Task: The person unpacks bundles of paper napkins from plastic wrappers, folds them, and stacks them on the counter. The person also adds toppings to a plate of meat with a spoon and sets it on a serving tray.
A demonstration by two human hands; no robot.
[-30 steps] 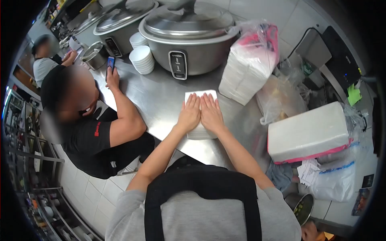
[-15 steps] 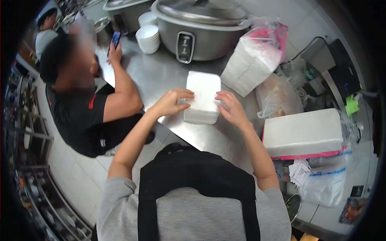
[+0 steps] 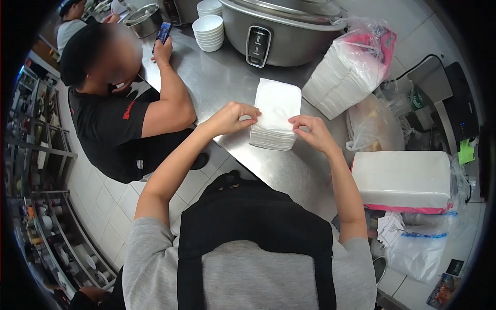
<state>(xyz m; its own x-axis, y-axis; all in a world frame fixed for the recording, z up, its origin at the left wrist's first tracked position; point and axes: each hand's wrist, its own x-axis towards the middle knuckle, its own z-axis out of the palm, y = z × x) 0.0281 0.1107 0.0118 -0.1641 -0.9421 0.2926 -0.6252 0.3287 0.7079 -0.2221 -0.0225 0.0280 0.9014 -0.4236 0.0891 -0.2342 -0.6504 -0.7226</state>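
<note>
A stack of white paper napkins (image 3: pixel 278 103) stands on the steel table in front of me, its layered edges facing me. My left hand (image 3: pixel 232 119) is at the stack's left side, thumb and fingertips closed on the edge of the top napkin. On the opposite side, my right hand (image 3: pixel 314 134) pinches the same napkin near its right edge. The top napkin looks slightly wrinkled between my hands. Behind the stack to the right leans an opened plastic pack of napkins (image 3: pixel 343 75).
A large rice cooker (image 3: pixel 289 39) and stacked white bowls (image 3: pixel 208 33) stand at the back. At left, a person (image 3: pixel 119 111) leans on the table (image 3: pixel 219 77) holding a phone (image 3: pixel 162 33). To the right lie a wrapped napkin pack (image 3: pixel 403 178) and a plastic bag (image 3: pixel 374 124).
My fingers have gone from resting spread along the stack's sides to pinching the top napkin's edges. The whole view has shifted slightly; the person at left still holds the phone.
</note>
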